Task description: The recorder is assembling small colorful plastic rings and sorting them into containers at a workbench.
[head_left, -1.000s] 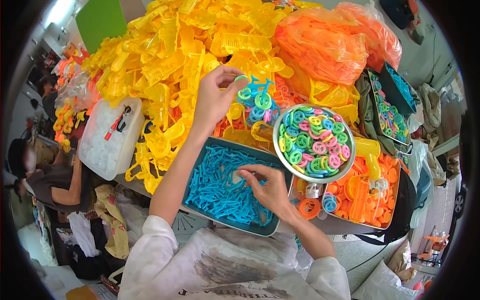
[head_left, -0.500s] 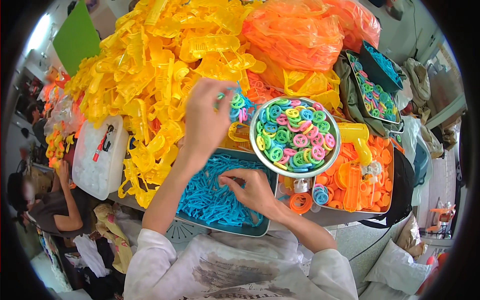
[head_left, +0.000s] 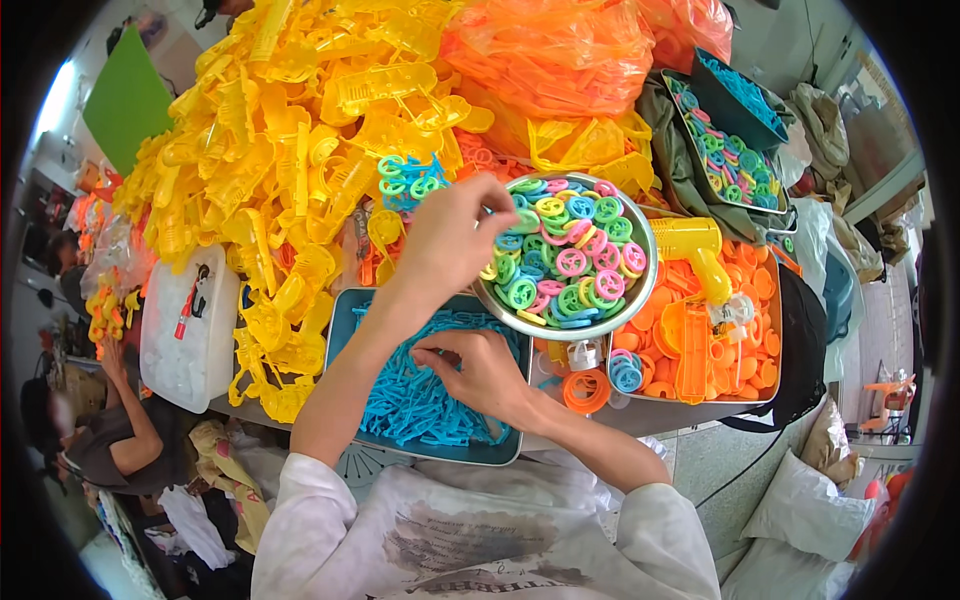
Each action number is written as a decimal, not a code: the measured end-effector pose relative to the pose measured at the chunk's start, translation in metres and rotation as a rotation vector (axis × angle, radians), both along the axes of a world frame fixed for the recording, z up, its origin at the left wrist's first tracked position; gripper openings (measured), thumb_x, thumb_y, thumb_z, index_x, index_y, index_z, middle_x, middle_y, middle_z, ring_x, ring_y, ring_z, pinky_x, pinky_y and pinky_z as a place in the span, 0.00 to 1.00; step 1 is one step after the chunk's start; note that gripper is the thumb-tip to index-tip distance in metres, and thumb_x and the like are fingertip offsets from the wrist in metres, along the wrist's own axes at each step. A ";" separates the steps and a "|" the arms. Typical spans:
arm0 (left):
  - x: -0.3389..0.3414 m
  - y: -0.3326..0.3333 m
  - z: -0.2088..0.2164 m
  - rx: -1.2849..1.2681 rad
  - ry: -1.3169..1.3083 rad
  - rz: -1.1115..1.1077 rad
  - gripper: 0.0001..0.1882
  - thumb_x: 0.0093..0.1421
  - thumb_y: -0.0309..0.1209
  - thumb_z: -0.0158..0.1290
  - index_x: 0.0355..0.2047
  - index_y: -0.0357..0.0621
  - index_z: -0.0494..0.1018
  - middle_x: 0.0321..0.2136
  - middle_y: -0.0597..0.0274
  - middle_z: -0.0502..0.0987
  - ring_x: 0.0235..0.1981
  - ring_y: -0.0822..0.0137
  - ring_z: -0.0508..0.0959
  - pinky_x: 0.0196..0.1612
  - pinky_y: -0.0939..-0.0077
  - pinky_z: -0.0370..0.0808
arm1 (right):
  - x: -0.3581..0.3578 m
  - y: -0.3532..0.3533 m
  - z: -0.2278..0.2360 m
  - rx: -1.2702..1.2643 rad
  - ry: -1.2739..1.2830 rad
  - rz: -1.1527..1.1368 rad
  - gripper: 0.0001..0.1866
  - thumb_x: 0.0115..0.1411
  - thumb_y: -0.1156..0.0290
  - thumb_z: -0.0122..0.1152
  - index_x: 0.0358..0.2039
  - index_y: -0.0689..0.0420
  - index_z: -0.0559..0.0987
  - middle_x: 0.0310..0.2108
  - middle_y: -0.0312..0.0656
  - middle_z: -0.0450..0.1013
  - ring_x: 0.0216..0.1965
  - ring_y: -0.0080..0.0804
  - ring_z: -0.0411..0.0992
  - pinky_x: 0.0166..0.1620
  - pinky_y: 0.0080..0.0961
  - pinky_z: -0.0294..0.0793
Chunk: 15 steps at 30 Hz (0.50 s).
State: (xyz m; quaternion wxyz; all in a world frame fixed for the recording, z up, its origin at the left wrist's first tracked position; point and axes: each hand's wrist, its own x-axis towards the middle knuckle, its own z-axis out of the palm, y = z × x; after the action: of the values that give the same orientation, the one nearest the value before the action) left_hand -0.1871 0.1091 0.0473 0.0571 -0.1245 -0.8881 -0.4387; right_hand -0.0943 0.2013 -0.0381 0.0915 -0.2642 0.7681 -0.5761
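Note:
My left hand (head_left: 458,238) reaches to the left rim of a round metal bowl (head_left: 562,335), its fingertips pinched on a green toy wheel (head_left: 522,222). Small spoked plastic wheels (head_left: 570,262) in pink, green, blue and yellow fill the bowl. Lower down, my right hand (head_left: 478,372) is closed over a rectangular tray (head_left: 343,312) of thin blue plastic sticks (head_left: 395,412). Its thumb and forefinger meet; whatever lies between them is hidden. Beyond my left hand sits a small cluster of blue sticks with wheels (head_left: 410,182).
A tall heap of yellow plastic parts (head_left: 290,160) rises at the left and back. Orange parts in a clear bag (head_left: 550,60) lie behind the bowl. A tray of orange pieces (head_left: 660,370) stands right, a white tub (head_left: 185,330) left. Another person (head_left: 110,440) works at far left.
My left hand has come from beside the cluster of blue sticks and wheels to the bowl and now pinches a green wheel. My right hand stays over the tray. The whole view has shifted slightly.

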 end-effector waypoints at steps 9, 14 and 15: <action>0.082 0.079 -0.006 -0.036 0.238 -0.383 0.10 0.54 0.23 0.58 0.38 0.39 0.76 0.30 0.56 0.78 0.29 0.59 0.80 0.33 0.70 0.75 | 0.009 -0.019 -0.027 -0.135 0.288 -0.289 0.07 0.56 0.67 0.66 0.33 0.56 0.84 0.28 0.43 0.80 0.27 0.39 0.78 0.35 0.37 0.75; 0.090 0.115 -0.025 -0.406 0.199 -0.535 0.10 0.47 0.20 0.56 0.31 0.36 0.72 0.27 0.53 0.75 0.29 0.57 0.81 0.30 0.68 0.78 | -0.003 -0.007 -0.014 -0.122 -0.035 -0.101 0.06 0.54 0.70 0.66 0.31 0.57 0.84 0.28 0.43 0.80 0.28 0.42 0.78 0.34 0.34 0.76; 0.089 0.116 -0.026 -0.406 0.199 -0.533 0.10 0.47 0.20 0.56 0.31 0.36 0.72 0.27 0.53 0.75 0.29 0.57 0.81 0.30 0.68 0.78 | -0.004 -0.007 -0.015 -0.117 -0.016 -0.097 0.06 0.55 0.71 0.66 0.31 0.58 0.84 0.28 0.43 0.80 0.29 0.42 0.78 0.34 0.34 0.76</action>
State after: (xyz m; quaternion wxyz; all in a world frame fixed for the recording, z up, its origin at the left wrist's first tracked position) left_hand -0.0986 0.2252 0.0210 0.0007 -0.4030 -0.8837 -0.2382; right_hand -0.0978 0.1941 -0.0528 0.0542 -0.2270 0.7444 -0.6257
